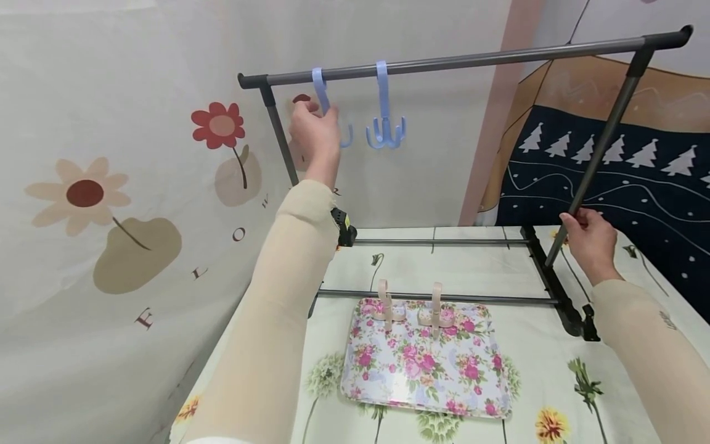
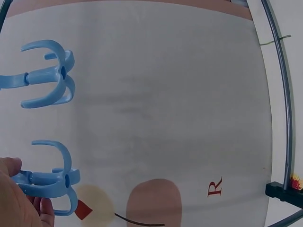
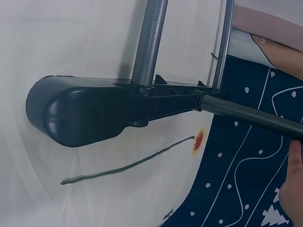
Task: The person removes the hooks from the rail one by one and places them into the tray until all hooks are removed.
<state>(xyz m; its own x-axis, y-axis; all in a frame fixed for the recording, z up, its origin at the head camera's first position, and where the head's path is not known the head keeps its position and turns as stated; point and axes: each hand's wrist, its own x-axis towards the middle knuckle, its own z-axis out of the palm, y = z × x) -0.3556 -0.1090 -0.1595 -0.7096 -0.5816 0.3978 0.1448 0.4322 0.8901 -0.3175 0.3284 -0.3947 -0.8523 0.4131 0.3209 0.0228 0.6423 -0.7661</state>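
- A blue multi-prong hook [image 1: 320,86], hung on the gray top rail [image 1: 471,60] near a second hook [image 1: 383,98], is pinched by the left hand [image 1: 317,132].
- The right upright post [image 1: 604,141] is gripped by the right hand [image 1: 596,243].

Tablecloth [image 1: 535,364]: pale, flower print | Tray [image 1: 410,376]: pink floral, lying on the tablecloth | Beige hooks [image 1: 436,302]: two, over the tray's far edge | Curtain [image 1: 166,61]: pale, flower-and-letter print | Dark blue cloth [image 1: 610,179]: far right, white tree pattern
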